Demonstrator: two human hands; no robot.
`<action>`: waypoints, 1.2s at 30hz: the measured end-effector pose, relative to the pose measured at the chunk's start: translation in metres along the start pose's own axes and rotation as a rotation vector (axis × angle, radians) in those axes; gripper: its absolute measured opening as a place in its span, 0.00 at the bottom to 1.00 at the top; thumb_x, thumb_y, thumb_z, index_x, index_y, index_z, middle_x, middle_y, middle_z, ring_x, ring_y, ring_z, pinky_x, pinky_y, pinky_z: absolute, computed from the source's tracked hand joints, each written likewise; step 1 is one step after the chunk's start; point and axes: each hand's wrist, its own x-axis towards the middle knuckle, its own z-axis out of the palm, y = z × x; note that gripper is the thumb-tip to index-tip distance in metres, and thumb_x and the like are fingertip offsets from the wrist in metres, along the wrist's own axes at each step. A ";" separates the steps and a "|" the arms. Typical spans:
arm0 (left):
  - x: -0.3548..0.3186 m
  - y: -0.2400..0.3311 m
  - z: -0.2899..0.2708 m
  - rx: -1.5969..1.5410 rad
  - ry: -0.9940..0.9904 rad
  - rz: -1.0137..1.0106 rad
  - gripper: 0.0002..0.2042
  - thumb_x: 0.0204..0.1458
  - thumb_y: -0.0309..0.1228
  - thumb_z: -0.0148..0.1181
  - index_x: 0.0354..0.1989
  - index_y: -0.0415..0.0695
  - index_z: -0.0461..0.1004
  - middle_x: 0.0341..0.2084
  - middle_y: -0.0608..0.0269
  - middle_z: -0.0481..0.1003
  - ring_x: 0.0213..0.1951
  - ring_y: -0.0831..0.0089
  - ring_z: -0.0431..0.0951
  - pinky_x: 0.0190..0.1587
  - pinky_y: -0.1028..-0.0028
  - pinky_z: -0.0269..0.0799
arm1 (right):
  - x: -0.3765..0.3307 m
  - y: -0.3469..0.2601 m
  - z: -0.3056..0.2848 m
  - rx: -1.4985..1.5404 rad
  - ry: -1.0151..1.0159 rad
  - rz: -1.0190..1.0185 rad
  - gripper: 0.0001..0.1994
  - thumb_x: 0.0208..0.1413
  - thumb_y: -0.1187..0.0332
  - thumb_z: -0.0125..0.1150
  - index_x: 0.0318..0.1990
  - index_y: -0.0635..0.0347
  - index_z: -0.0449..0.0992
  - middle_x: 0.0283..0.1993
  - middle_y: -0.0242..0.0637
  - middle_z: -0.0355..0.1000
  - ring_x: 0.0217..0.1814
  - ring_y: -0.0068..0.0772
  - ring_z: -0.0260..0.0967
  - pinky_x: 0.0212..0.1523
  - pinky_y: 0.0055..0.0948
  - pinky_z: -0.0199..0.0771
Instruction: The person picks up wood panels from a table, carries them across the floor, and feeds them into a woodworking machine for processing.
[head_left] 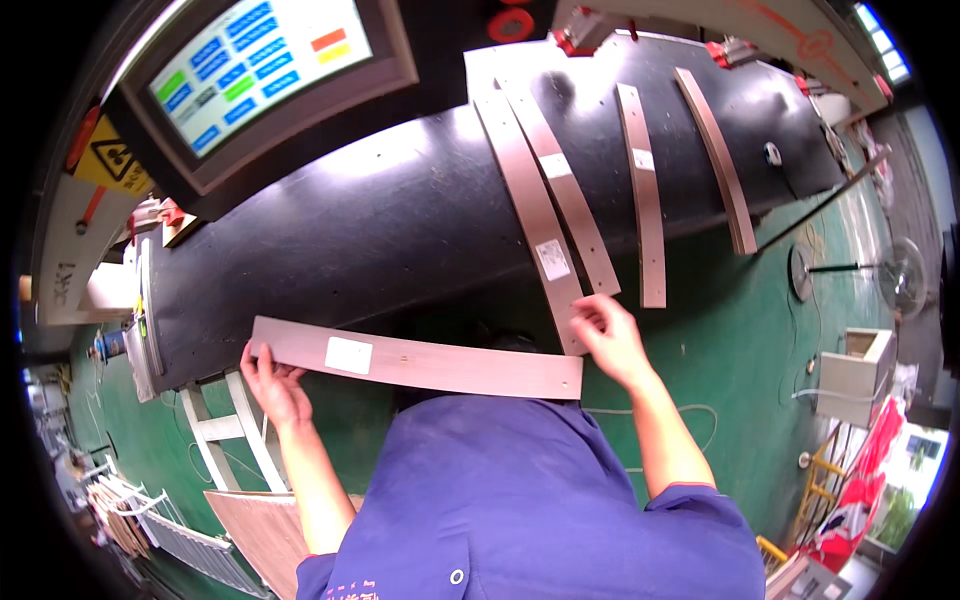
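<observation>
A flat wooden strip (470, 368) with a white label lies crosswise in front of my body. My left hand (277, 388) is closed on its left end, with fingers at the edge. A longer labelled wooden strip (525, 205) runs away from me over the black table, and its near end sticks out past the edge. At that near end, my right hand (608, 335) has its fingers curled against the strip's right side. Close beside it lies a second labelled strip (570, 200).
The black table (350, 240) also carries a third labelled strip (645, 220) and a narrow curved strip (722, 165), both overhanging the edge. A screen panel (260, 70) hangs at upper left. A white frame (222, 428) stands at lower left, a grey box (855, 375) on the green floor at right.
</observation>
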 end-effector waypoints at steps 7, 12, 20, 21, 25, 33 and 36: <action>0.026 -0.004 -0.031 -0.011 0.040 -0.072 0.19 0.61 0.35 0.56 0.59 0.48 0.63 0.51 0.55 0.73 0.49 0.62 0.77 0.47 0.63 0.77 | -0.033 0.055 -0.006 -0.073 0.011 0.148 0.36 0.45 0.76 0.69 0.64 0.59 0.63 0.48 0.37 0.68 0.43 0.27 0.67 0.47 0.28 0.74; 0.035 0.000 -0.020 0.020 0.014 -0.078 0.20 0.61 0.36 0.56 0.60 0.48 0.62 0.53 0.54 0.72 0.50 0.61 0.76 0.49 0.62 0.74 | -0.031 0.057 0.003 -0.383 0.058 -0.116 0.39 0.43 0.70 0.73 0.64 0.61 0.62 0.51 0.47 0.70 0.56 0.49 0.70 0.55 0.38 0.73; 0.033 0.001 0.002 0.068 -0.004 -0.079 0.21 0.62 0.36 0.56 0.61 0.49 0.61 0.54 0.54 0.71 0.52 0.61 0.74 0.48 0.62 0.73 | -0.024 0.067 0.011 -0.395 0.045 -0.145 0.32 0.48 0.75 0.67 0.63 0.63 0.64 0.48 0.49 0.72 0.47 0.53 0.74 0.45 0.42 0.76; 0.032 0.001 0.002 0.070 0.000 -0.078 0.21 0.62 0.36 0.56 0.61 0.49 0.61 0.54 0.54 0.71 0.52 0.61 0.74 0.48 0.62 0.73 | -0.023 0.067 0.011 -0.408 0.056 -0.170 0.32 0.48 0.76 0.66 0.63 0.62 0.65 0.49 0.49 0.73 0.47 0.52 0.74 0.45 0.42 0.76; 0.031 0.002 -0.003 0.070 0.016 -0.075 0.21 0.62 0.37 0.56 0.61 0.50 0.61 0.53 0.55 0.72 0.51 0.61 0.75 0.47 0.63 0.74 | -0.018 0.063 0.003 -0.351 0.071 -0.205 0.28 0.49 0.80 0.61 0.61 0.61 0.68 0.49 0.48 0.74 0.46 0.51 0.75 0.46 0.41 0.77; 0.029 0.002 -0.008 0.059 0.015 -0.091 0.20 0.62 0.37 0.56 0.61 0.51 0.62 0.51 0.54 0.73 0.47 0.61 0.77 0.45 0.64 0.74 | 0.023 0.034 -0.025 -0.503 0.416 -0.078 0.21 0.47 0.74 0.60 0.52 0.58 0.71 0.44 0.42 0.72 0.49 0.47 0.72 0.49 0.40 0.75; 0.028 0.004 -0.005 0.064 0.017 -0.096 0.21 0.62 0.37 0.56 0.61 0.51 0.61 0.52 0.54 0.72 0.49 0.61 0.76 0.46 0.64 0.73 | 0.034 0.031 -0.022 -0.674 0.339 -0.137 0.31 0.47 0.71 0.67 0.61 0.58 0.63 0.52 0.45 0.68 0.56 0.49 0.68 0.53 0.41 0.72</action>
